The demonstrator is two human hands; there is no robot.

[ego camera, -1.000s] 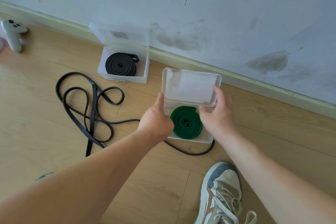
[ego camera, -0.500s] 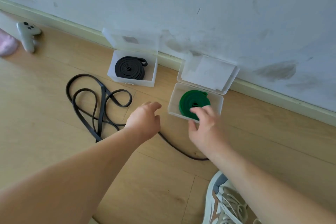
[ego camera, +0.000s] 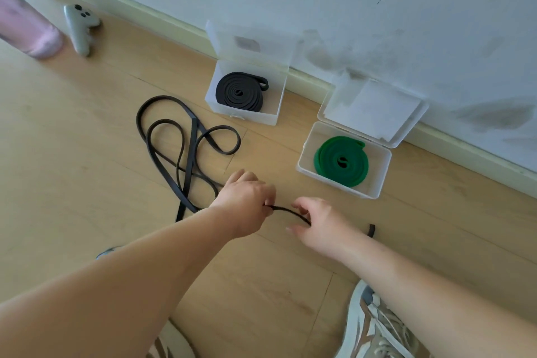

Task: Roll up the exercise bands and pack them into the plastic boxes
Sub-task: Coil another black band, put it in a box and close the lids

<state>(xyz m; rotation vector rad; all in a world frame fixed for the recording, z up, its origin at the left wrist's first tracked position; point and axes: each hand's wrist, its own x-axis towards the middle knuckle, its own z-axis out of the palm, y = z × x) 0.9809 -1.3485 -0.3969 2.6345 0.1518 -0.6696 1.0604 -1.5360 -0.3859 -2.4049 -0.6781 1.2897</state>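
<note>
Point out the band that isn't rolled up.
The thin black band sprawled on the floor; the wide black band and green band are coiled.

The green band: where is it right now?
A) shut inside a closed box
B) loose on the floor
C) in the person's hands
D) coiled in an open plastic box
D: the green band lies coiled inside the plastic box, lid open, while the left hand and right hand pinch the loose black band.

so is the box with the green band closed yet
Open. The box has its clear lid swung up and back, and the rolled green band lies uncovered inside.
</note>
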